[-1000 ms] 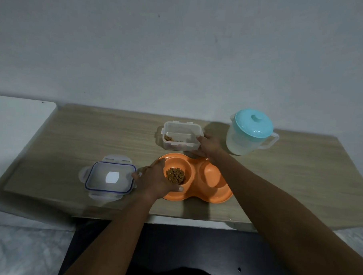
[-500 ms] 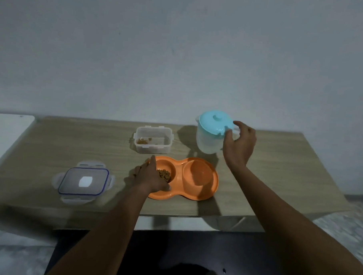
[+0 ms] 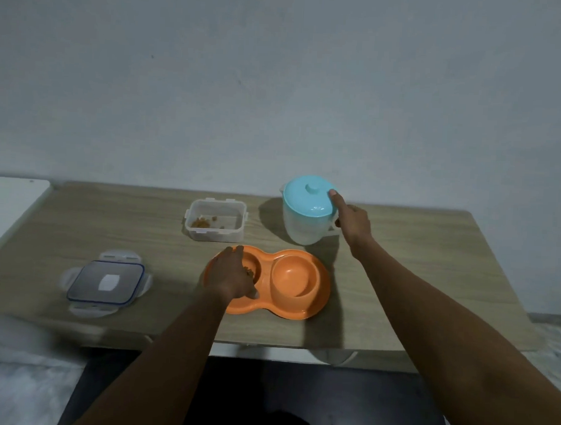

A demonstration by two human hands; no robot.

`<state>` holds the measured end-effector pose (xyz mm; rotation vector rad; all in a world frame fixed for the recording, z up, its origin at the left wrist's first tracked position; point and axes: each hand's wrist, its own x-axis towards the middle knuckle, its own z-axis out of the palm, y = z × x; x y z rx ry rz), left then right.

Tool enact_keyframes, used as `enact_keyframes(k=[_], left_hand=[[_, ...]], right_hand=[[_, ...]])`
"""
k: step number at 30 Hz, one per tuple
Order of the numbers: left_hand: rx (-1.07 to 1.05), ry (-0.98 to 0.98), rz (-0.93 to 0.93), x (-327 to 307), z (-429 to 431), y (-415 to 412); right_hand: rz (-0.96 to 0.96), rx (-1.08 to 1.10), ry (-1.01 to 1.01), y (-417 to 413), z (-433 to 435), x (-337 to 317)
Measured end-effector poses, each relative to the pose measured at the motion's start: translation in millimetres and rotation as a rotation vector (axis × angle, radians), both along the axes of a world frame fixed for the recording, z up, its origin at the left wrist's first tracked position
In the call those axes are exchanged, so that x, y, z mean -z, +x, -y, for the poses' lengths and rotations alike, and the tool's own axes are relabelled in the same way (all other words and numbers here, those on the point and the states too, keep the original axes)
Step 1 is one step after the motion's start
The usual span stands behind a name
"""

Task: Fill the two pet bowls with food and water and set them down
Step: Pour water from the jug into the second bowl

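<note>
An orange double pet bowl (image 3: 320, 294) lies near the table's front edge. Its left well holds brown kibble (image 3: 248, 271), mostly hidden under my left hand (image 3: 231, 277), which grips the bowl's left rim. The right well (image 3: 295, 279) looks dry. Behind it stands a white pitcher (image 3: 299, 227) with a light blue lid (image 3: 307, 197). My right hand (image 3: 352, 220) is closed around the pitcher's handle, thumb resting on the lid's edge. The pitcher stands upright on the table.
A clear food container (image 3: 215, 220) with a few kibble pieces sits behind the bowl. Its blue-edged lid (image 3: 106, 282) lies at the front left. The wooden table (image 3: 430, 283) ends close below the bowl. A white surface (image 3: 9, 200) adjoins the table's left end.
My right hand left the food container, moved right to the pitcher and closed on its handle. My left hand stayed on the bowl's left rim. The camera view shifted.
</note>
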<state>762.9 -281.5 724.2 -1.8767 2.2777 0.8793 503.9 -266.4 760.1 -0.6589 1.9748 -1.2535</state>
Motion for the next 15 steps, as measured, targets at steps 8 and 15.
enact_keyframes(k=[8,15], left_hand=[[-0.025,-0.009,0.029,0.4,0.8,-7.7],[-0.048,0.011,0.033,-0.6,0.5,-8.5]], right_hand=[[0.259,0.156,-0.166,-6.0,4.8,10.7],[0.167,0.065,-0.249,-32.3,-23.2,-11.6]])
